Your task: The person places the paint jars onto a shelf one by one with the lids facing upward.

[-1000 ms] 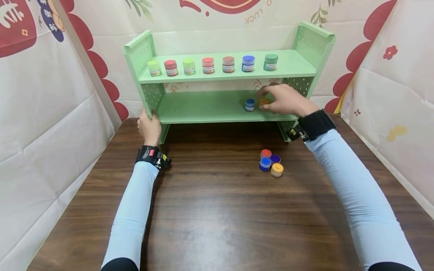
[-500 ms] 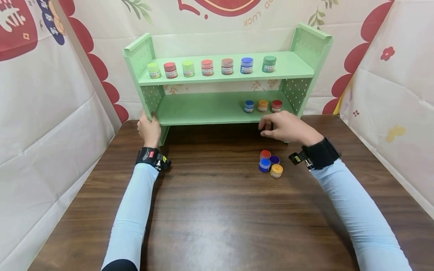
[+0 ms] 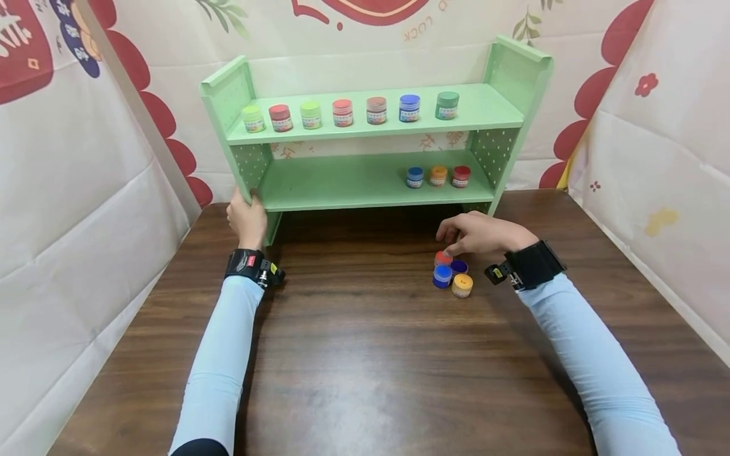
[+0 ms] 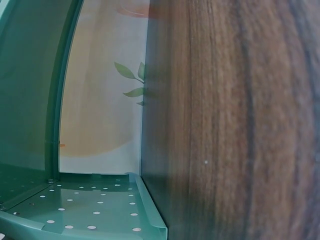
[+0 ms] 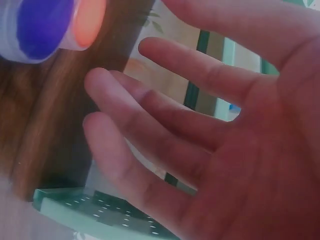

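My left hand [image 3: 248, 221] grips the lower left side panel of a green two-tier shelf [image 3: 331, 183]. Just above a cluster of small paint jars on the table, my right hand [image 3: 481, 233] hovers with relaxed, slightly bent fingers and nothing in them. Its thumb is right by the orange-red jar [image 3: 441, 258]; whether they touch cannot be told. Around that jar stand a blue jar [image 3: 441, 277], a purple jar [image 3: 459, 267] and a yellow jar [image 3: 462, 286]. In the right wrist view the purple jar [image 5: 42, 27] and orange-red jar [image 5: 89, 22] lie beyond the spread fingers.
Several jars line the upper shelf, from a light green jar [image 3: 253, 119] to a dark green jar [image 3: 447, 106]. On the lower tier's right sit a blue jar [image 3: 414, 178], an orange jar [image 3: 438, 176] and a red jar [image 3: 461, 177]. Printed cloth walls surround the wooden table [image 3: 353, 354].
My right hand has left the lower tier, where a red jar now stands beside the orange one, and come down to the jars on the table. The left hand keeps its grip.
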`<state>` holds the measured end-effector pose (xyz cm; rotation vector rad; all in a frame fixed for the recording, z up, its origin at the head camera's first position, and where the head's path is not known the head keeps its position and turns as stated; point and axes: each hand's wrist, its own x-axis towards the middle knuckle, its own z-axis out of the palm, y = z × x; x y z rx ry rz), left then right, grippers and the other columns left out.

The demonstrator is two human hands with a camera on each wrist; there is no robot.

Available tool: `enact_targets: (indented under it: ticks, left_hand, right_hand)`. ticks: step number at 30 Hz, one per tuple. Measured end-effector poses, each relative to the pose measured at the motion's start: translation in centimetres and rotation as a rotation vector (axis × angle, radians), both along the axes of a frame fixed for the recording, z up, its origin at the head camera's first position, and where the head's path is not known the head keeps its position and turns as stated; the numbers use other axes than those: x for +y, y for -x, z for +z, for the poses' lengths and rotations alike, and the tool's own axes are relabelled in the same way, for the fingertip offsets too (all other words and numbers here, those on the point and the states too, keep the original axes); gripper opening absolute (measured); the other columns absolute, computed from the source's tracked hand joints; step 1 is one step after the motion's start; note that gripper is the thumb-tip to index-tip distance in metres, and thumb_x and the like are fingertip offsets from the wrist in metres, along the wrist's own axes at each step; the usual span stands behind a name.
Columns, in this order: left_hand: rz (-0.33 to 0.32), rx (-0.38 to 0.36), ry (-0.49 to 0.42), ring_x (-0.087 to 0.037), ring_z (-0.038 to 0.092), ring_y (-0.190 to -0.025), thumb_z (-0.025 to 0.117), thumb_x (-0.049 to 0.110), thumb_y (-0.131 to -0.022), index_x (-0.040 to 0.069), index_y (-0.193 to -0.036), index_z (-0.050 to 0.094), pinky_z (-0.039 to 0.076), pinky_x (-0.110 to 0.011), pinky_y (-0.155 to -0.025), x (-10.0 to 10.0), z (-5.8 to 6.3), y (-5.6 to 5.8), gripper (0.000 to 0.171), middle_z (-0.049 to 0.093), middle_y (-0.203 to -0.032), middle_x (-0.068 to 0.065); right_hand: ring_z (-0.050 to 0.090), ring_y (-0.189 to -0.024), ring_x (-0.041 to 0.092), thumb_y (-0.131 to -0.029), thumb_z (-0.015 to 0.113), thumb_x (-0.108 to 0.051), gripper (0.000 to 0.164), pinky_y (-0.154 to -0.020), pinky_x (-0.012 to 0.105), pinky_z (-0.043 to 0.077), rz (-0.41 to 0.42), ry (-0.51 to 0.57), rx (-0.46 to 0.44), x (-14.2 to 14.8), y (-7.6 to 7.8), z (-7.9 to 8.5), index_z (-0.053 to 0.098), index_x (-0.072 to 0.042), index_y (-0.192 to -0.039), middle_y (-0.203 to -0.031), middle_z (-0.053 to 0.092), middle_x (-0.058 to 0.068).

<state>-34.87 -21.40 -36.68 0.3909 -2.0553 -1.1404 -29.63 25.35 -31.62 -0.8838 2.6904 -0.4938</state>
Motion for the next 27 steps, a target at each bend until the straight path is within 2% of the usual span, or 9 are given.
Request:
enact_targets:
  ticks: [9, 16, 22, 27]
  left_hand:
    - [0.004, -0.005, -0.001, -0.045, 0.066, -0.121, 0.055, 0.028, -0.102, 0.012, -0.121, 0.067, 0.047, -0.063, -0.096, -0.1, -0.1, -0.1, 0.027, 0.071, -0.128, -0.019]
    - [-0.001, -0.003, 0.007, -0.046, 0.066, -0.121, 0.054, 0.027, -0.102, 0.012, -0.123, 0.066, 0.047, -0.064, -0.095, 0.0, -0.4, -0.4, 0.028, 0.071, -0.129, -0.019]
    - [-0.008, -0.003, 0.010, -0.048, 0.066, -0.120, 0.055, 0.027, -0.102, 0.011, -0.122, 0.066, 0.047, -0.065, -0.094, 0.0, -0.5, -0.4, 0.027, 0.071, -0.128, -0.021]
    - [-0.010, 0.008, 0.020, -0.046, 0.067, -0.119, 0.053, 0.029, -0.103, 0.012, -0.122, 0.066, 0.048, -0.064, -0.093, -0.1, -0.2, -0.1, 0.028, 0.071, -0.127, -0.021]
  right_hand:
    - [0.067, -0.095, 0.019, -0.094, 0.075, -0.019, 0.036, -0.086, 0.040, 0.053, 0.012, -0.027, -0.057, 0.5, 0.2, -0.4, 0.066, -0.006, -0.125, -0.103, 0.073, 0.006]
    - [0.067, -0.101, 0.021, -0.094, 0.075, -0.022, 0.035, -0.090, 0.044, 0.055, 0.018, -0.048, -0.147, 0.7, 0.1, -1.1, 0.067, -0.007, -0.125, -0.110, 0.073, 0.008]
    - [0.068, -0.101, 0.022, -0.094, 0.074, -0.017, 0.032, -0.089, 0.043, 0.056, 0.007, -0.032, -0.156, 0.9, 0.2, -1.5, 0.067, -0.007, -0.124, -0.111, 0.073, 0.009]
    - [0.067, -0.100, 0.022, -0.092, 0.077, -0.019, 0.040, -0.088, 0.043, 0.055, -0.001, -0.037, -0.193, 0.9, 0.4, -1.2, 0.064, -0.004, -0.128, -0.113, 0.072, 0.011]
